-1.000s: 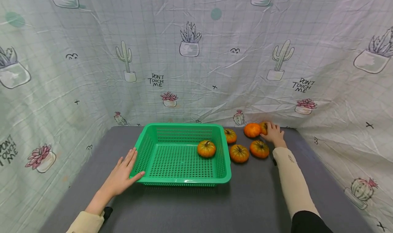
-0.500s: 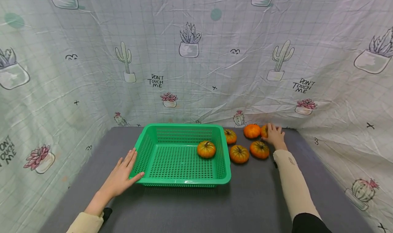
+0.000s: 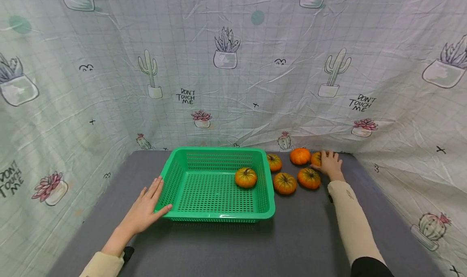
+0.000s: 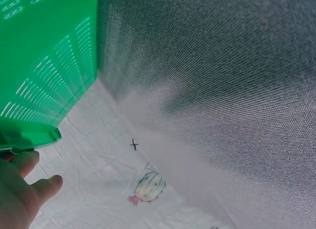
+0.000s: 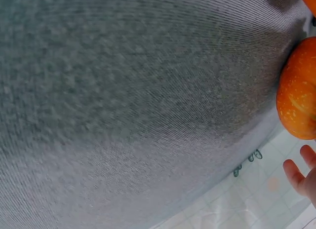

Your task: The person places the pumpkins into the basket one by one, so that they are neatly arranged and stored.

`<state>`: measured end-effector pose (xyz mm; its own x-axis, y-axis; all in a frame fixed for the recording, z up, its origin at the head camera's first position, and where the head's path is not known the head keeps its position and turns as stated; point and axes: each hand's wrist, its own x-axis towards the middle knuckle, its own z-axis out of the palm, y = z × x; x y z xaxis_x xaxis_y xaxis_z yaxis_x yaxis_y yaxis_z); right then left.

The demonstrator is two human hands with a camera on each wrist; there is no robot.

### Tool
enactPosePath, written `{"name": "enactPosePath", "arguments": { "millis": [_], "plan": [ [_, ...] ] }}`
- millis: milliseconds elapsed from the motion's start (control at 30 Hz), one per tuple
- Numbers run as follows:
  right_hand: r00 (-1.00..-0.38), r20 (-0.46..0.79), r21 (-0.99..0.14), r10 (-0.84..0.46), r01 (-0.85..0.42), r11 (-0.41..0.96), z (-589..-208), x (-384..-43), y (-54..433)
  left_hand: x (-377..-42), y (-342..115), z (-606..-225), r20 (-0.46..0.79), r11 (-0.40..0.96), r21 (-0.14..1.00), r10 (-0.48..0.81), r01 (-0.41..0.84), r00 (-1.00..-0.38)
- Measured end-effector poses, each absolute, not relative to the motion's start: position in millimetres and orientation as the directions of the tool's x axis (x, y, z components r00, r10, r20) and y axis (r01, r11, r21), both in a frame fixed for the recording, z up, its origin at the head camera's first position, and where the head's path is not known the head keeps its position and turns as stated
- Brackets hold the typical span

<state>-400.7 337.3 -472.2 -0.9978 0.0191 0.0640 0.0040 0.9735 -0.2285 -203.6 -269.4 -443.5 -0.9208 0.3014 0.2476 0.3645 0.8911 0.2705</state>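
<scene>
I watch the left hand (image 3: 143,212) nearest, fingers straight against a green perforated plastic basket (image 3: 219,215) holding one ribbed orange-yellow pumpkin (image 3: 245,177); farther along the grey bench (image 3: 292,236), the right hand (image 3: 331,166) meets a small orange pumpkin (image 3: 315,158), its grip I can't tell.

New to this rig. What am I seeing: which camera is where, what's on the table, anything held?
No robot: a person works bare-handed. The wide view comes from a camera on the head; the close views come from one on each wrist. On the dark grey tabletop sits a green, rectangular, perforated plastic basket with one round, ribbed orange pumpkin inside; five similar pumpkins lie to its right. The left hand rests against the basket's left rim, fingers extended. The right hand is at the back-right pumpkin; no firm grip shows.
</scene>
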Motion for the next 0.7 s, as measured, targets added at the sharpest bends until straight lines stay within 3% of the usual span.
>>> {"name": "enactPosePath", "arguments": {
  "millis": [700],
  "plan": [
    [-0.992, 0.125, -0.236, -0.021, -0.05, 0.97, -475.3, -386.4, 348.0, -203.7, -269.9, -443.7, 0.245, 0.895, 0.266, 0.297, 0.358, -0.923]
  ]
}}
